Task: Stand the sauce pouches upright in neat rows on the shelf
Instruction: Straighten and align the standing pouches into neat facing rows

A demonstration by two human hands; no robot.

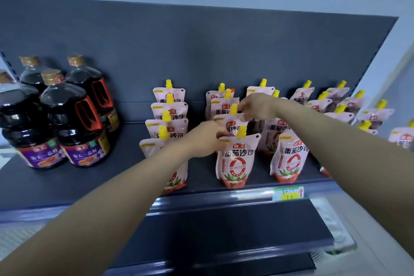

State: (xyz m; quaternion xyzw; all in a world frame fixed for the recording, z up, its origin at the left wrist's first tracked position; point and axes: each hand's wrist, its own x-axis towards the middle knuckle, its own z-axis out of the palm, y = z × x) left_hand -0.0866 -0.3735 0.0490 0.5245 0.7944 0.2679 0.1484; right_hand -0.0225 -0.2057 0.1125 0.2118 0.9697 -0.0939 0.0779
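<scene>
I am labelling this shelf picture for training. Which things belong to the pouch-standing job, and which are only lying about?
Job: tomato sauce pouches in rows; front pouch pinched by left hand; pouch behind it pinched by right hand; shelf.
Just there: dark soy sauce bottles at left; price tag on shelf edge.

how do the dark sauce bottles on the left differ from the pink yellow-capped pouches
The dark sauce bottles are large rigid jugs with orange handles and brown caps; the pink pouches are smaller, soft, yellow-capped. The bottles stand untouched; the left hand pinches the front pouch, the right hand the pouch behind it. Both kinds stand upright on the dark shelf.
</scene>
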